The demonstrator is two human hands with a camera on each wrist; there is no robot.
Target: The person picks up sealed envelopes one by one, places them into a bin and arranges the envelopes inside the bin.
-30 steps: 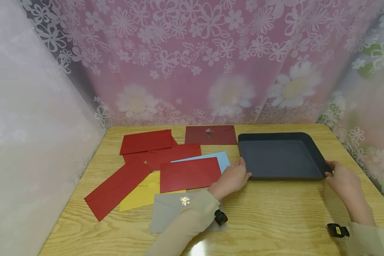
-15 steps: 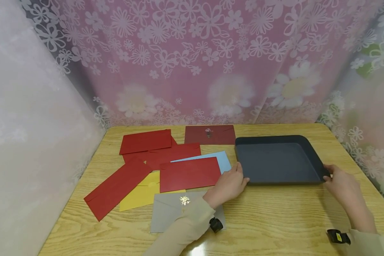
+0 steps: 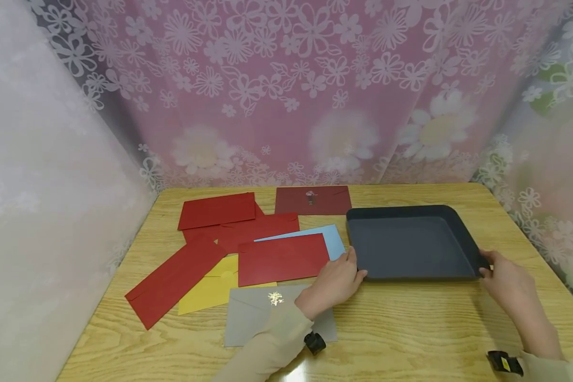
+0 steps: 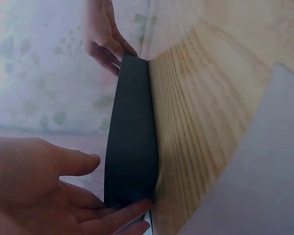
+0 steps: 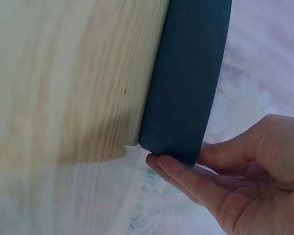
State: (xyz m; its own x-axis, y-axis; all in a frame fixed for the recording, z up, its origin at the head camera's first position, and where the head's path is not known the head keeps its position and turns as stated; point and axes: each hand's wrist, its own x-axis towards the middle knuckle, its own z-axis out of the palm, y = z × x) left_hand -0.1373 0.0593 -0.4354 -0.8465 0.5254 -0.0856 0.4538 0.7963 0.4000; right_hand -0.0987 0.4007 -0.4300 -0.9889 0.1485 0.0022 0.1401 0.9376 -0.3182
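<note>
A dark grey baking tray (image 3: 410, 246) sits on the right half of the wooden table. My left hand (image 3: 331, 284) holds its near-left corner. In the left wrist view, that hand's fingers (image 4: 115, 218) lie along the corner and the thumb is up by the rim. At the near-right corner, my right hand (image 3: 508, 281) pinches the tray wall. The right wrist view shows the thumb at the inner side of the rim and the fingertips (image 5: 174, 169) against the outside. My left forearm lies across a grey envelope (image 3: 248, 313).
Several red envelopes (image 3: 281, 260) overlap left of the tray, with a yellow envelope (image 3: 200, 294) and a light blue envelope (image 3: 333, 241) partly beneath. A maroon envelope (image 3: 331, 200) lies at the back edge. Floral curtains (image 3: 267, 106) hang behind the table.
The tray has slid toward me and slightly left, with both hands moving along at its near corners. The envelopes have stayed where they were.
</note>
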